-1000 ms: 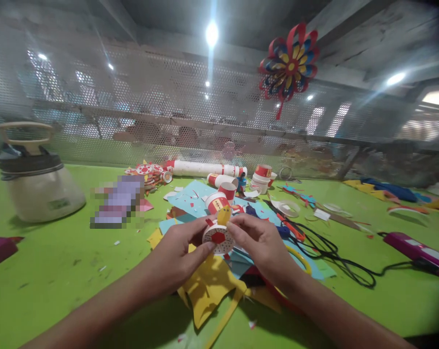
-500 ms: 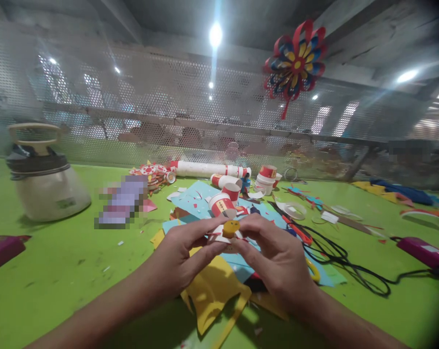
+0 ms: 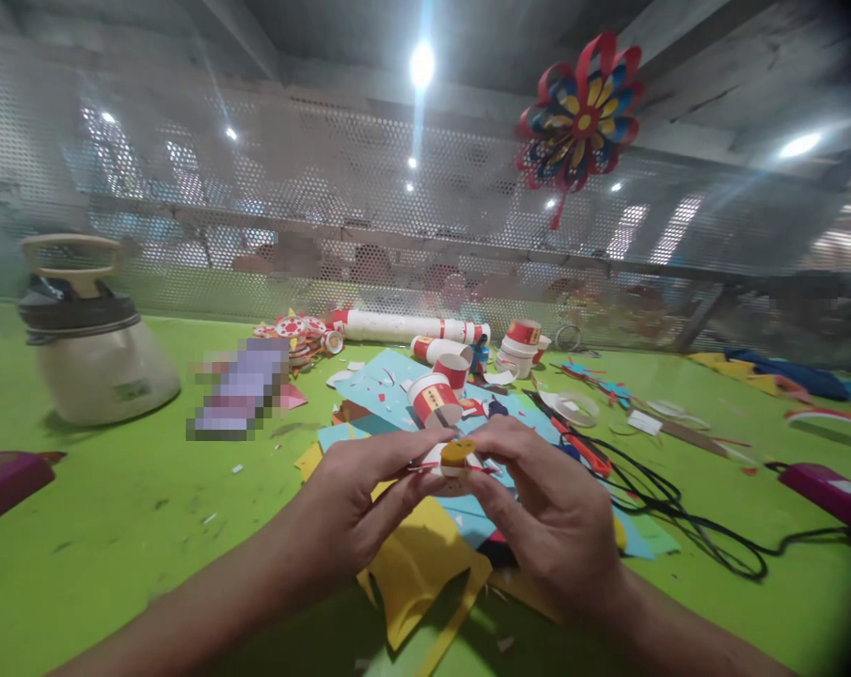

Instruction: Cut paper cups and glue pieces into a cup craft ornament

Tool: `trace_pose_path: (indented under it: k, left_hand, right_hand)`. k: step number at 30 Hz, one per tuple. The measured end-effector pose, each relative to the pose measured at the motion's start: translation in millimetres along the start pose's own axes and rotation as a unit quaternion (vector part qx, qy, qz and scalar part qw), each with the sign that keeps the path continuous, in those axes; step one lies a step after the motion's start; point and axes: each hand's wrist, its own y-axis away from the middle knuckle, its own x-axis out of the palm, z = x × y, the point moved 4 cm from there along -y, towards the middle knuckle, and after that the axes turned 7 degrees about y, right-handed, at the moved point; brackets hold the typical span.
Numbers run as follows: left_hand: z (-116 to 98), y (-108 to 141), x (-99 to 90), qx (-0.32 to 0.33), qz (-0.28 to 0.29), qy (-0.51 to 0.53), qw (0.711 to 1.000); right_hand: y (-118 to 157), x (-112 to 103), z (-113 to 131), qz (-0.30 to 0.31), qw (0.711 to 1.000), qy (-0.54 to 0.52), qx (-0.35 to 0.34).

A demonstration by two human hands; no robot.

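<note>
Between both hands is a small paper craft piece (image 3: 457, 455), white and red with a round yellow part on top. My left hand (image 3: 358, 503) pinches its left side between thumb and fingers. On the opposite side, my right hand (image 3: 548, 508) has its thumb and fingers closed on the edge. The fingers cover part of the piece. Below lies a cut sheet of yellow paper (image 3: 421, 564). Just beyond the hands, a red-and-white paper cup (image 3: 433, 400) rests on its side on light blue paper (image 3: 365, 390).
A large jug (image 3: 101, 357) stands at left, near a blurred flat object (image 3: 242, 390). Behind lie a long white tube (image 3: 403, 326) and stacked cups (image 3: 518, 353). At right are orange-handled scissors (image 3: 587, 449), black cable (image 3: 679, 508) and a purple power strip (image 3: 827, 491). A paper flower (image 3: 586, 122) hangs above.
The yellow part has tipped and is seen more edge-on. Both hands still hold the piece, slightly lower and further right in view. The whole scene has shifted slightly right.
</note>
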Motion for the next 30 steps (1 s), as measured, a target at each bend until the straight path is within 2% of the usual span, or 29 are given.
trace_pose_path:
  k: [5,11,17,19,21,23,26,30]
  left_hand:
    - [0,-2,0.2,-0.018,0.005,0.024,1.0]
    - [4,-4,-1.9,-0.039,-0.001,0.058,0.998]
    - [3,-3,-3.3,-0.025,-0.005,0.083,0.996]
    - [2,-3,-2.7,-0.029,-0.001,0.095,0.995]
    - [2,-3,-1.7,-0.041,0.007,0.105,0.994]
    - [4,-3,-0.6,-0.06,0.011,0.112,0.992]
    - [7,-4,1.5,-0.082,0.016,0.128,0.988]
    - [10,-8,5.3,-0.096,0.02,0.171,0.98]
  right_hand:
    - [1,1,-5,0.0,1.0,-0.011,0.018]
    - [2,3,-7,0.03,0.998,-0.053,0.022]
    - [2,-3,-6,0.004,0.998,-0.055,0.038]
    - [1,-2,-7,0.007,0.996,-0.073,0.057]
    - [-1,1,-10,0.009,0.988,-0.115,0.104]
    - [-1,5,-15,0.018,0.967,-0.187,0.175]
    - [-1,12,-21,0.038,0.91,-0.306,0.275]
    - [0,16,-27,0.055,0.844,-0.408,0.344]
